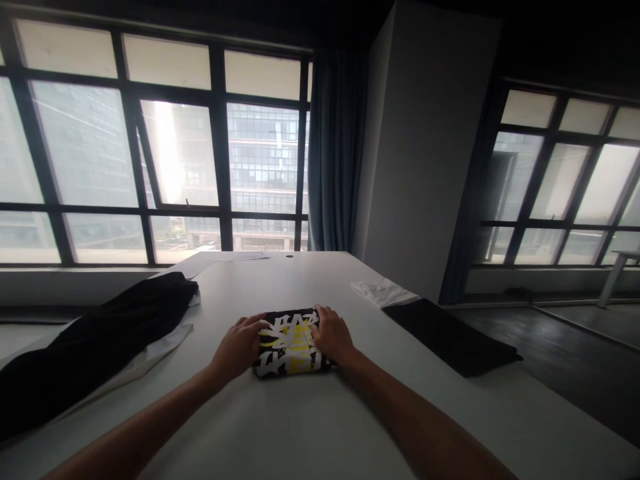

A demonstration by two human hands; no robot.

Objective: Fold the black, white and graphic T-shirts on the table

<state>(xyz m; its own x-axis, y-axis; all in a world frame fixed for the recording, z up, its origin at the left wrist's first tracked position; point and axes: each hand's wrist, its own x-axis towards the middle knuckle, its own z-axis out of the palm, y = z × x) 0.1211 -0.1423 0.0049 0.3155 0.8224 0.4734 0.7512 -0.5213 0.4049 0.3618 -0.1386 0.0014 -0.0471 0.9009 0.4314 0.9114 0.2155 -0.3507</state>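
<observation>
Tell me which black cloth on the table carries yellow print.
The small folded bundle with the left hand and right hand on it; the dark pile at left and dark cloth at right show no yellow.

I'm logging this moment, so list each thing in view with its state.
Printed cloth: folded, on the table.
Left hand: on the cloth's left side, grip unclear.
Right hand: on its right side, grip unclear.
Left black cloth: rumpled, over white cloth.
Right black cloth: laid flat, pale cloth at its far end.
Window sash: tilted open.
Curtain: gathered.
</observation>
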